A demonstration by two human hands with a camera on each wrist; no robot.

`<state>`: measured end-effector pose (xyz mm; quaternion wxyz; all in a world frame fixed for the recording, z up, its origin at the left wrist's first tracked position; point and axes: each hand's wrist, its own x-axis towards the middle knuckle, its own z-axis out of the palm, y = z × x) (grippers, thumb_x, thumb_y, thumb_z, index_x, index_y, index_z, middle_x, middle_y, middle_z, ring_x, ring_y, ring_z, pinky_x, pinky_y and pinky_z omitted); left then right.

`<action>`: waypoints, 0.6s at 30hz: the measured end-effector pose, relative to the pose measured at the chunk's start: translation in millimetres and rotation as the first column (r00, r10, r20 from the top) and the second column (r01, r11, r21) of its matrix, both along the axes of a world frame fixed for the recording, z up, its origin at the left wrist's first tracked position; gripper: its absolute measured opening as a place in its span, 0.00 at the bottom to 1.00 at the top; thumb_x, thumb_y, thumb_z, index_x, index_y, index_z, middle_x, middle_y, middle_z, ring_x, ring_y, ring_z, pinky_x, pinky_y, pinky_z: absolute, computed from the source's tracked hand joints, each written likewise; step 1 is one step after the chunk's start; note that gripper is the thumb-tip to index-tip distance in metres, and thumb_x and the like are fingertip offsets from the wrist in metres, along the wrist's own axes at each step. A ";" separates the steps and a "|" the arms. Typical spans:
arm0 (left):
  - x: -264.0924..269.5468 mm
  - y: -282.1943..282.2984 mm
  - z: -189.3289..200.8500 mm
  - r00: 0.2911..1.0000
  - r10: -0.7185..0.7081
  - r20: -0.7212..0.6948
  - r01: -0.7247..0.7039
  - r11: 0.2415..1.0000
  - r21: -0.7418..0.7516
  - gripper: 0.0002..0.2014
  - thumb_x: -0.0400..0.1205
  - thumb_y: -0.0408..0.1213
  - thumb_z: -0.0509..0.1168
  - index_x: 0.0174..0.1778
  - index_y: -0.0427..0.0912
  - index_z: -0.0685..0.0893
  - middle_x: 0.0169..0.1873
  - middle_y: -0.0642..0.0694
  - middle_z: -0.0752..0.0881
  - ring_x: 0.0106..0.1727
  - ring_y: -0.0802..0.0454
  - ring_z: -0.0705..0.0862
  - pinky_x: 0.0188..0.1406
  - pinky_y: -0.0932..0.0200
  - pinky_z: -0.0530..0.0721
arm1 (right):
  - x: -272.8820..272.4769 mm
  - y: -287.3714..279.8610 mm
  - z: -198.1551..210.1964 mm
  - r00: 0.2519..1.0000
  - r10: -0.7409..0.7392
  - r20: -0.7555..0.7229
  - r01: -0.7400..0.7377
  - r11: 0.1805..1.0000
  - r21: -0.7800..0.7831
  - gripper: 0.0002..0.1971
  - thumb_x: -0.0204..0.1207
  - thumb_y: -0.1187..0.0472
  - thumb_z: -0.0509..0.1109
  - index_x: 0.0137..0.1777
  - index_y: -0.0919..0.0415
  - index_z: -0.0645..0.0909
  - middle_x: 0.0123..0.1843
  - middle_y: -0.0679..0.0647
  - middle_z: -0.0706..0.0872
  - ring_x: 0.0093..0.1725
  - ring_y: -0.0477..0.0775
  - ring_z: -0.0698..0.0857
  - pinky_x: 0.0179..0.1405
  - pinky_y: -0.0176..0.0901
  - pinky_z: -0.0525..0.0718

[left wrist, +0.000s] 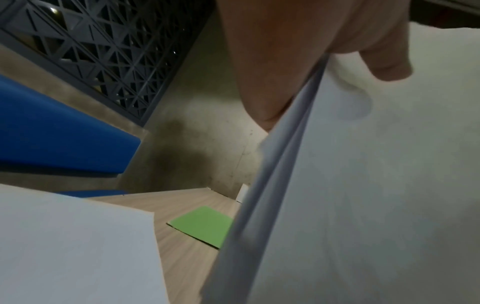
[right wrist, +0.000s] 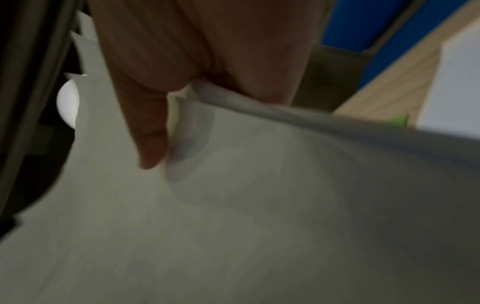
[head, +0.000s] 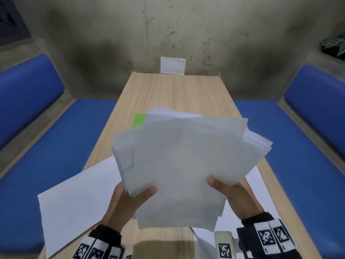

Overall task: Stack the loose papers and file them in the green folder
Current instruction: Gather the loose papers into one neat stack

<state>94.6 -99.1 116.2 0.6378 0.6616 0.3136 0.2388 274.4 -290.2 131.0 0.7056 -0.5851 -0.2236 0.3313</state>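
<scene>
A fanned, uneven bundle of white papers (head: 184,161) is held up above the wooden table (head: 168,90). My left hand (head: 130,199) pinches its lower left edge, thumb on top. My right hand (head: 233,191) pinches the lower right edge the same way. The bundle of papers (left wrist: 363,185) fills the left wrist view under my left thumb (left wrist: 384,61). In the right wrist view the papers (right wrist: 233,205) lie under my right thumb (right wrist: 150,133). The green folder (head: 139,120) lies flat on the table behind the bundle, mostly hidden; the folder (left wrist: 205,225) shows clearer from the left wrist.
One loose white sheet (head: 78,200) lies on the table's near left, overhanging the edge. More white paper (head: 261,187) lies under the bundle at the near right. Blue benches (head: 56,146) flank the table. A small white card (head: 173,65) leans against the far wall.
</scene>
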 end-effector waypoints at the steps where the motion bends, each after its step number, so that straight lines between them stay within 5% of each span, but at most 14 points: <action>1: -1.2 0.8 0.0 0.999 -0.019 0.045 0.019 1.000 0.000 0.13 0.67 0.35 0.78 0.46 0.46 0.86 0.34 0.57 0.93 0.35 0.61 0.90 0.26 0.72 0.83 | -2.3 0.0 0.7 1.000 0.018 0.013 -0.018 1.000 -0.018 0.36 0.38 0.44 0.87 0.50 0.56 0.86 0.47 0.52 0.93 0.47 0.47 0.91 0.39 0.32 0.87; 4: -5.0 1.7 1.9 0.992 -0.065 0.105 0.064 0.998 0.012 0.29 0.53 0.49 0.81 0.51 0.49 0.88 0.44 0.55 0.93 0.46 0.61 0.90 0.37 0.73 0.85 | -6.9 -0.1 -5.5 0.998 0.018 0.060 -0.014 0.997 -0.071 0.30 0.47 0.55 0.88 0.52 0.56 0.84 0.47 0.53 0.93 0.48 0.47 0.91 0.40 0.33 0.86; 8: -0.8 -0.5 2.0 0.988 -0.079 0.136 0.079 0.997 0.011 0.18 0.69 0.24 0.77 0.51 0.47 0.87 0.44 0.58 0.92 0.45 0.63 0.89 0.38 0.75 0.84 | -10.2 1.0 -25.5 0.996 0.040 0.080 -0.023 0.979 -0.204 0.18 0.60 0.65 0.81 0.50 0.51 0.86 0.49 0.56 0.92 0.49 0.51 0.91 0.46 0.44 0.87; 11: 1.6 2.7 -9.6 0.994 -0.087 0.065 0.086 0.996 0.019 0.19 0.70 0.28 0.77 0.52 0.52 0.85 0.47 0.56 0.91 0.45 0.63 0.88 0.38 0.72 0.85 | -10.7 0.4 -41.7 0.994 0.062 0.092 -0.029 0.946 -0.322 0.13 0.66 0.67 0.79 0.46 0.49 0.85 0.42 0.52 0.92 0.45 0.49 0.90 0.44 0.43 0.88; 15: -7.7 25.6 -45.7 0.927 -0.244 -0.284 0.282 0.954 0.103 0.18 0.68 0.39 0.77 0.51 0.50 0.83 0.46 0.48 0.88 0.48 0.67 0.85 0.44 0.69 0.81 | -14.3 -0.7 -55.8 0.991 0.062 0.118 -0.011 0.921 -0.389 0.07 0.74 0.64 0.71 0.47 0.51 0.83 0.46 0.51 0.91 0.48 0.51 0.89 0.41 0.36 0.88; 18: -16.9 53.2 -84.6 0.717 -0.066 -0.694 0.400 0.854 0.332 0.33 0.72 0.38 0.71 0.74 0.49 0.70 0.71 0.47 0.74 0.73 0.51 0.71 0.71 0.54 0.72 | -15.9 0.0 -60.4 0.992 0.030 0.120 0.021 0.914 -0.405 0.06 0.77 0.60 0.68 0.51 0.56 0.84 0.48 0.53 0.91 0.49 0.51 0.90 0.42 0.36 0.87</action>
